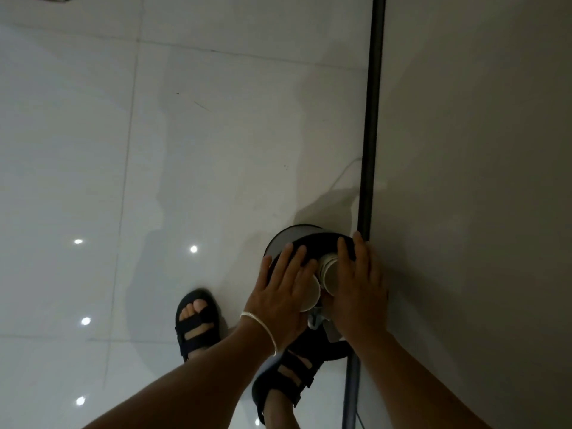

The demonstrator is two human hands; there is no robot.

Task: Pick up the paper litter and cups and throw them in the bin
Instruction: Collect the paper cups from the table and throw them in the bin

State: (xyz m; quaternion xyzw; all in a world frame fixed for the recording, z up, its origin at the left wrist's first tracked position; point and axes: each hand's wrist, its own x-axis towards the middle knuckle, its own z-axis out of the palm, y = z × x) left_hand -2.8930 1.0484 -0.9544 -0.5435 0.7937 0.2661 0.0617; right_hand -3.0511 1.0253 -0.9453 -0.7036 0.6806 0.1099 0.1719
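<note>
Currently held, one lot: disposable cups, carried between two hands directly over the bin.

- Left hand (278, 295): fingers straight and spread, flat against the outer side of a single paper cup (310, 294). It presses the cup, it does not curl round it. A thin pale band (263, 326) circles the wrist.
- Right hand (359, 289): fingers straight, palm against a nested stack of cups (329, 270). The hands stand apart with the cups sandwiched between them, lying on their sides and touching. Probably the flat two-palm hold is used so that parting the hands drops everything at once.
- Bin (280, 243): small, round, dark inside, on the floor hard against the wall's dark skirting strip (371, 119). The cups hang above its mouth. Whether any part of them is already below the rim cannot be told.
- Pale crumpled scrap (314, 319): below the cups, possibly paper litter inside the bin, but the light is too dim to confirm.
- Floor (154, 150): glossy pale tiles with ceiling-light reflections.
- Feet: two in dark strapped sandals, one (198, 323) left of the bin, the other (288, 379) partly under the left forearm. This close stance likely keeps the drop straight down.
- Thin pale cord (345, 173): near the skirting, beyond the bin.

Stage, judged: the disposal step, at the release point.
</note>
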